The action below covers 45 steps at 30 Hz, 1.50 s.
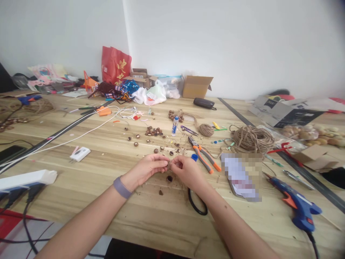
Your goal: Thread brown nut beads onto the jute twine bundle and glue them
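Observation:
My left hand (151, 167), with a purple band on the wrist, pinches a small brown piece (169, 164) that looks like a nutshell. Thumb and fingers of my right hand (185, 171) are pressed together at the same piece; a wisp of fibre seems to be there, but its detail is too small to tell. Just below the hands lies a hollow dark nutshell (169, 178), and nearer me a brown fragment (161, 192). Beyond the fingers several nutshells (155, 131) are scattered. Orange-and-grey pliers (203, 154) lie open right of my right hand.
A blue glue gun (295, 201) and a blurred-out phone (238, 176) lie to the right. Farther back are a twine coil (252, 138), a twine ball (205, 130) and a small glue bottle (175, 126). On the left are a white charger (80, 154) and a power strip (32, 180).

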Available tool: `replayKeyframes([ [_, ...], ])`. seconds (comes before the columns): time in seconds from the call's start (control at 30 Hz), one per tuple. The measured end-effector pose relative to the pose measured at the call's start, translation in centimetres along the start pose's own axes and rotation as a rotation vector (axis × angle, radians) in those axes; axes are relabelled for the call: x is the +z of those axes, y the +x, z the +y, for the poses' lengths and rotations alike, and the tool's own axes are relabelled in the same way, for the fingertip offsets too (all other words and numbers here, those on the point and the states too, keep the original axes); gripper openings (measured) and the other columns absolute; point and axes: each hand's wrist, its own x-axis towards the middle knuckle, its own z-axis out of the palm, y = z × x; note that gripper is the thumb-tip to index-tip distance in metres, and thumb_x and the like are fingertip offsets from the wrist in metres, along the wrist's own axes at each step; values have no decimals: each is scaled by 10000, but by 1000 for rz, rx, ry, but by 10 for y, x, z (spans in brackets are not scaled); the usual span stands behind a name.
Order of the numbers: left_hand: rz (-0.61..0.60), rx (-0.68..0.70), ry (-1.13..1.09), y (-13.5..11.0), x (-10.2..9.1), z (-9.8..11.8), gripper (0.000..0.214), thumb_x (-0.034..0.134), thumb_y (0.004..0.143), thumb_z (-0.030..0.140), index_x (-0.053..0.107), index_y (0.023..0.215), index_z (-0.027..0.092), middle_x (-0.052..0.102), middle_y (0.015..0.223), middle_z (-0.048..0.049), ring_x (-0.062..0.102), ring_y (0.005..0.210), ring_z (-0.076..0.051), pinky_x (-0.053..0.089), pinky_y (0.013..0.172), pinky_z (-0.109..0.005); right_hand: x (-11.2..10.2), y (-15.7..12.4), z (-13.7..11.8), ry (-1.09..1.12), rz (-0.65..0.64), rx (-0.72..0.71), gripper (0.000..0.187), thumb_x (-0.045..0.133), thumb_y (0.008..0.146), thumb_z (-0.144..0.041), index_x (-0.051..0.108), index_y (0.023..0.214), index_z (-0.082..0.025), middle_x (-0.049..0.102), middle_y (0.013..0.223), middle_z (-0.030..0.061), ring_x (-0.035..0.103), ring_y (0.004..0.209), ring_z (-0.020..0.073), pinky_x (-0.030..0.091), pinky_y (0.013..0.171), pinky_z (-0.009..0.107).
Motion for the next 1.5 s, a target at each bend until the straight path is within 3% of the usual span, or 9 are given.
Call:
replayKeyframes([
  [1.03, 20, 3, -10, -2, 3, 3, 155, 741, 688, 176, 714, 830, 122, 692, 746, -24, 632, 652, -101, 504, 730, -228, -1, 2, 2, -12, 20, -24, 113, 525, 723, -216, 565, 624, -184, 579, 563, -24, 477, 522, 108, 318, 498, 222],
  [1.5, 40, 81, 121, -4, 7, 1, 199, 722, 640, 138, 695, 835, 106, 656, 676, -30, 584, 628, -110, 443, 613, -235, -1, 1, 2, 1, 2, 6, 97, 522, 707, -216, 577, 634, -185, 597, 578, -16, 489, 524, 113, 324, 494, 227],
])
